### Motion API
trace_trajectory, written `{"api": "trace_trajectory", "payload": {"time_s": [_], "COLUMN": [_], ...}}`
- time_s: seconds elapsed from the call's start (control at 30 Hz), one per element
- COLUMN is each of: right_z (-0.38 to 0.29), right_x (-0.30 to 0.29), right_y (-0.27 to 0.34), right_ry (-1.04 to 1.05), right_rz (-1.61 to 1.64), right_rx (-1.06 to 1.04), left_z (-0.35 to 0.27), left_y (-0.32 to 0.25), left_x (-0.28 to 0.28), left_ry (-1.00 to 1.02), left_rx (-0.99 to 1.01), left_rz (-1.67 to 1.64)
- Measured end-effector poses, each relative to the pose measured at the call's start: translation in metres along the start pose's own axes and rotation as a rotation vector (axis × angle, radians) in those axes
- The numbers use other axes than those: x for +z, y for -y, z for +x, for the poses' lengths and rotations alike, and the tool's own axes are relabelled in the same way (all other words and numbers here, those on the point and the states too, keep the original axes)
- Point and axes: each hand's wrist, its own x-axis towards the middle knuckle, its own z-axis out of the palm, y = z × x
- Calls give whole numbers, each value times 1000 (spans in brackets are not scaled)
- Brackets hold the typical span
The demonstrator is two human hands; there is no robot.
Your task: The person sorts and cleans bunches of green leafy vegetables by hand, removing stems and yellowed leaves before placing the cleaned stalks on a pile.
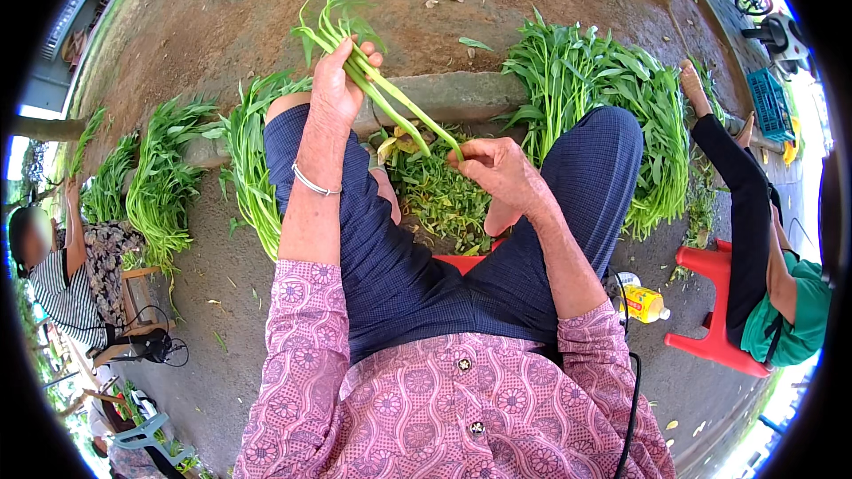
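My left hand (341,80) is closed around a few water spinach stalks (381,90), their leafy tops pointing up and away from me. The cut ends slant down towards my right hand (502,169), whose thumb and fingers pinch the lower end of one stalk. Below them, between my feet, lies a heap of torn leaves and stem scraps (442,196), some yellowed. A large pile of water spinach (599,100) rests beyond my right knee. Another bundle (256,166) lies beside my left knee.
A concrete kerb (452,96) runs across in front of me, with bare soil behind it. More greens (163,179) lie to the left. Seated people are on both sides, the right one on a red plastic stool (715,313). A drink bottle (642,304) lies by my right thigh.
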Motion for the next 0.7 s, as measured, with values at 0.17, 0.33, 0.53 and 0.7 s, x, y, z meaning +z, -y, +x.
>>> {"api": "trace_trajectory", "payload": {"time_s": [0.17, 0.33, 0.53, 0.7], "right_z": [-2, 2, 6, 9], "right_x": [2, 8, 10, 9], "right_y": [15, 24, 19, 11], "right_ry": [-53, -91, -110, -79], "right_rz": [198, 315, 389, 334], "right_rx": [-51, -93, -87, -63], "left_z": [-7, -16, -23, -23], "left_y": [8, 23, 34, 36], "left_x": [12, 26, 38, 38], "left_ry": [-23, -37, -47, -24], "left_rx": [-60, -129, -174, -161], "left_rz": [127, 282, 302, 311]}}
